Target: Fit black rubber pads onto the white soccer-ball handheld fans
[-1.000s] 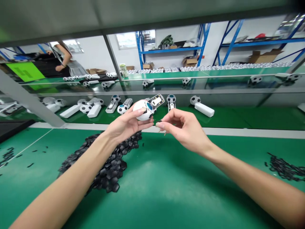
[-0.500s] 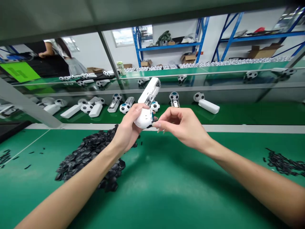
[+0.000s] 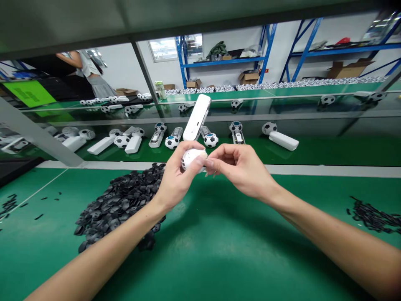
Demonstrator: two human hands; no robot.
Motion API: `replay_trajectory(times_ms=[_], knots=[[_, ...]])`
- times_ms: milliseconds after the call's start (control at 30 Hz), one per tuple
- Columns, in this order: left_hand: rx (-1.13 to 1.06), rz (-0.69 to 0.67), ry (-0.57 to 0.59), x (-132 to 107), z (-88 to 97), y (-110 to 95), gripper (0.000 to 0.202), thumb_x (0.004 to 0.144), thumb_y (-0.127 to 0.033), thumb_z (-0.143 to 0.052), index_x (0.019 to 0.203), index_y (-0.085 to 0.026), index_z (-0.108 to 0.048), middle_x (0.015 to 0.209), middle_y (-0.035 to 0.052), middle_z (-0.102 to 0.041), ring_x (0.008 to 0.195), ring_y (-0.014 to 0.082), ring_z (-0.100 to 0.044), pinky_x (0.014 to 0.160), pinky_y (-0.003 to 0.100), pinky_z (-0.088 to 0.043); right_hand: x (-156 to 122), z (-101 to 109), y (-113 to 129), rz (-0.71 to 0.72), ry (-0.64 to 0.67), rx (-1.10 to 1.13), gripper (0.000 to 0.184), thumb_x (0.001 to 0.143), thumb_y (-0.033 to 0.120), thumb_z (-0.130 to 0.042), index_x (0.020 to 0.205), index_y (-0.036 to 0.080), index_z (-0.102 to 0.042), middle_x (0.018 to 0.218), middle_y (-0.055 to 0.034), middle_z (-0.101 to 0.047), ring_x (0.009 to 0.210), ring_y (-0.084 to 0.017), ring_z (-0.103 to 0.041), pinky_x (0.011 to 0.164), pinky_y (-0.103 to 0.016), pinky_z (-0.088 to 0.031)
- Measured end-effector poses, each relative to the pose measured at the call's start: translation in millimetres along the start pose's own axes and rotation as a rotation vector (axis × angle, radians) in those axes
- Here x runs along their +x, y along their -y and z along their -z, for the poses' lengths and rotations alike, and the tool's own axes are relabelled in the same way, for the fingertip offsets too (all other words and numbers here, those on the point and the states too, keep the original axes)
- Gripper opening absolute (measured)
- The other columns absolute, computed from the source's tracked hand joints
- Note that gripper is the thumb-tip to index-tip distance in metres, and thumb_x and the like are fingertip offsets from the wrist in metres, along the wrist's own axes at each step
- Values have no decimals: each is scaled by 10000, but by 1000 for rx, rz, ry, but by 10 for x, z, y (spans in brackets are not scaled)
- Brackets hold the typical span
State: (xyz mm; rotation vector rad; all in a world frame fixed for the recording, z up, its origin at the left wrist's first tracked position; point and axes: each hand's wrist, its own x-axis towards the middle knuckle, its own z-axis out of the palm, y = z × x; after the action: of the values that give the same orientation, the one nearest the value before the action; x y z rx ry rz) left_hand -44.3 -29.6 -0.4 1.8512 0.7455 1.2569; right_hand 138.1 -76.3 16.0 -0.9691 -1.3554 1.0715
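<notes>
Left grip [image 3: 177, 177]: closed around a white plastic ball [image 3: 190, 158], with the fingers across its upper face and the thumb side to the front. The unit is held in the air above the worktop, centred in view.

Right grip [image 3: 238, 169]: fingertips drawn together and held at the ball's right side, in contact or very nearly so. Whether anything small is pinched between them cannot be told.

A white rectangular plastic casing [image 3: 197, 117] stands tilted upward from behind the ball. The join between the two is hidden by the hands.

A green worktop [image 3: 219, 259] lies beneath both forearms. A large heap of black hexagonal pieces [image 3: 119, 205] sits on it below and left of the left grip, and a smaller black heap [image 3: 372, 219] lies well apart at the right. A few loose black pieces [image 3: 9, 205] lie at the far left.

Beyond the worktop, a green shelf [image 3: 328, 152] carries a spaced row of black-and-white soccer balls and white casings [image 3: 278, 136]. A co-worker [image 3: 90, 73] stands in the far left background near blue steel racks [image 3: 228, 62].
</notes>
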Motion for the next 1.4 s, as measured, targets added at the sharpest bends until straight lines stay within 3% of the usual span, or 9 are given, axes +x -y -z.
replay_trajectory(times_ms=[100,267,467,567,733,867,1100,1300,1400], knots=[[66,11,-82,-11,-25,-66,329,872,-504,-865,1000,-250,-702,978,31,-684,893,213,-612,686,288,-469,-13,4,6,18,32,-16,259,818,397,-913,830,170,-789,784,-29,-795,745,-178,-755,726,-291,-629],[28,-22,-145,1,-30,-44,246,898,-433,-840,953,-237,-702,958,30,-710,908,215,-652,756,299,-518,-25,17,46,42,115,-20,176,957,332,-748,946,175,-826,895,-46,-834,859,-187,-805,809,-302,-658],[-230,51,-214,189,91,-81,309,845,-413,-883,962,-244,-653,887,-8,-688,761,164,-689,671,281,-578,-58,-15,-18,53,-1,-139,220,1004,359,-708,1009,173,-825,875,-44,-836,686,-169,-783,614,-259,-588],[-293,98,-258,288,188,-160,353,789,-397,-915,933,-246,-630,871,-9,-676,756,160,-697,611,260,-592,6,-89,-176,24,109,-448,207,1022,296,-674,933,189,-826,843,-38,-833,715,-195,-783,668,-295,-564],[-284,109,-261,348,286,-160,377,765,-382,-925,1020,-260,-676,863,-5,-706,792,165,-709,619,237,-606,271,-297,-440,23,245,-956,150,1012,224,-707,1063,233,-848,1044,-43,-860,968,-260,-796,776,-330,-525],[-297,108,-229,362,314,-99,391,771,-357,-919,1076,-256,-696,889,-4,-709,799,172,-715,645,267,-632,354,-489,-546,28,367,-1013,81,982,251,-777,1001,267,-854,958,-3,-856,932,-235,-801,741,-311,-507],[-350,83,-216,380,346,-113,425,836,-455,-877,1139,-252,-658,954,32,-721,787,196,-741,629,280,-617,285,-658,-543,80,448,-1222,179,1016,332,-771,1162,239,-819,1129,-61,-842,1076,-316,-788,751,-363,-518],[-474,121,-180,401,374,-87,666,875,-552,-833,1409,-312,-515,991,41,-739,900,272,-793,659,304,-611,267,-687,-531,290,636,-1368,144,1065,188,-667,1110,154,-800,1158,-137,-799,1172,-323,-725,764,-353,-503],[-506,165,-190,403,376,-112,677,837,-507,-853,1395,-296,-535,1047,53,-752,999,286,-788,692,309,-620,284,-703,-557,375,713,-1398,248,1099,104,-537,1096,114,-785,1127,-174,-785,1146,-310,-717,797,-367,-505]])
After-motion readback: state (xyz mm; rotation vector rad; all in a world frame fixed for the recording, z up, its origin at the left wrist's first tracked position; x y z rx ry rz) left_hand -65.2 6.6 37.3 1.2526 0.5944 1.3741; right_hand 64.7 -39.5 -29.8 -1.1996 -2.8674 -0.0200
